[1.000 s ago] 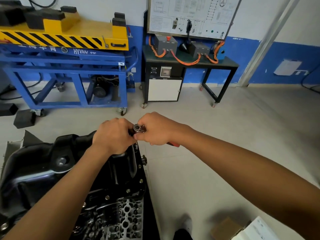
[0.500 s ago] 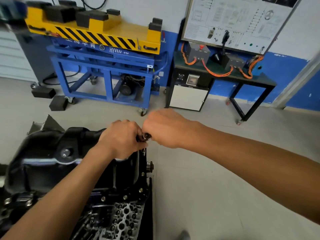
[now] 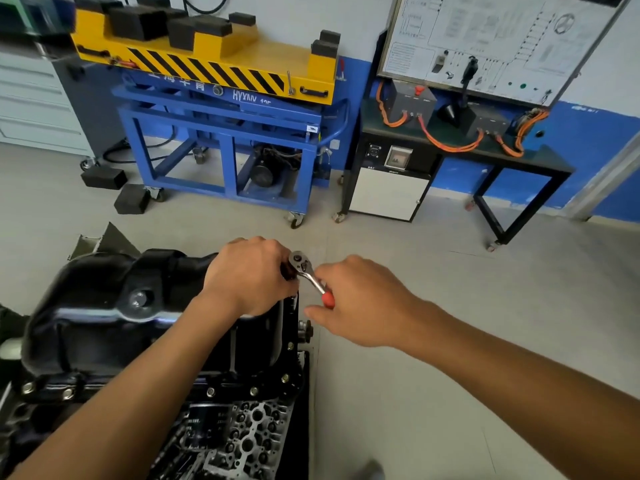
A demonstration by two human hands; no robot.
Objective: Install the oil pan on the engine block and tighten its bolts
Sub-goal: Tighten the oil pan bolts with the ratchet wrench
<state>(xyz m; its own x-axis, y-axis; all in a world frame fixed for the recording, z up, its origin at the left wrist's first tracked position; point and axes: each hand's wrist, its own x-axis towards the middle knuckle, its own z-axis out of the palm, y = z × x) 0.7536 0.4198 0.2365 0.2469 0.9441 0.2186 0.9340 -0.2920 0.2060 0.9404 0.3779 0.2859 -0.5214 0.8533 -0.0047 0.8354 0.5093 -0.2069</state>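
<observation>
Both hands grasp the ratchet [image 3: 300, 264] over the far corner of the oil pan [image 3: 104, 306] seated on the engine block [image 3: 249, 434]: left hand [image 3: 249, 275] curled beneath its head, right hand [image 3: 360, 303] gripping its red handle.

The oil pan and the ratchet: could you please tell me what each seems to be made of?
The oil pan: looks like pressed sheet metal with glossy black paint, judging by its rounded folds and bright reflections. The ratchet: bright polished, probably chromed steel at head and shank; its red grip looks like plastic or rubber, too small to tell which.
</observation>
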